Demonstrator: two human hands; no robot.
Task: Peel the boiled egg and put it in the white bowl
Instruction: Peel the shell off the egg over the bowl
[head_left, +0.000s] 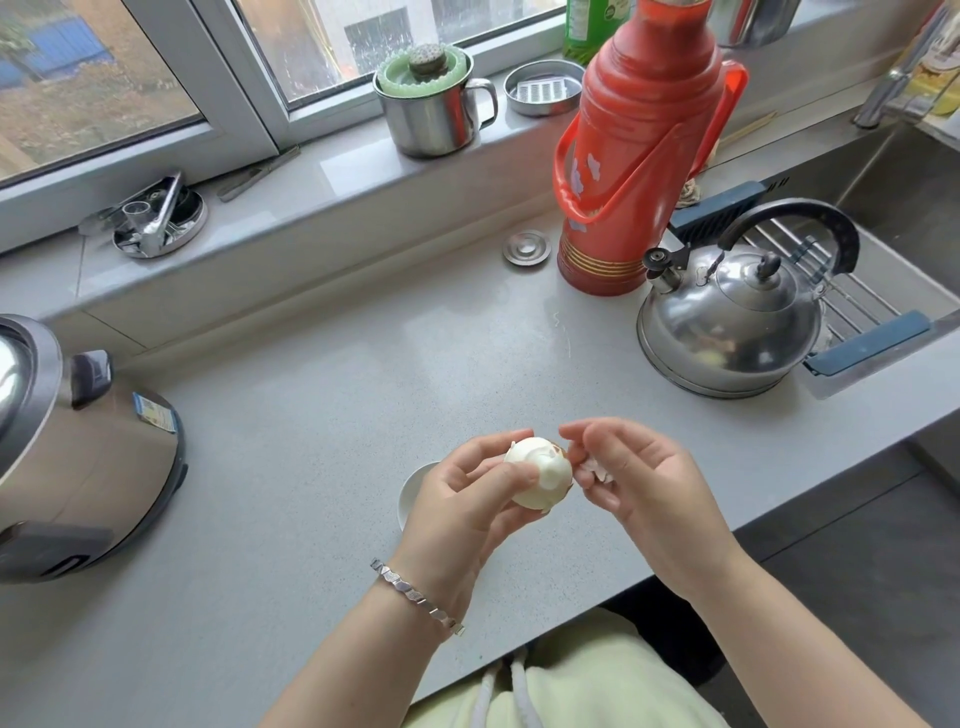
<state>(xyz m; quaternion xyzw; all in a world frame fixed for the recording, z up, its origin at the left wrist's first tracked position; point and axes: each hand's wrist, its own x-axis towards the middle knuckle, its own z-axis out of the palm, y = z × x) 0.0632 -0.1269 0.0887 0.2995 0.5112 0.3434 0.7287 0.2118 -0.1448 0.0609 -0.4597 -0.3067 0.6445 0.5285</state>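
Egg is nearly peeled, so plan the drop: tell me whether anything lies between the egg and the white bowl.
No separate object does. The egg is in the left hand, directly above the white bowl, whose rim shows just past that hand. Only the holding hand covers the bowl. The right hand holds shell pieces off to the side.

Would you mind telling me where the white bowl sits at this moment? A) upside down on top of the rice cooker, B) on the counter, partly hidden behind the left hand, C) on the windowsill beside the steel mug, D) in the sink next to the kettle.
B: only a curved piece of the white bowl shows on the grey counter, the rest covered by the left hand holding the egg.
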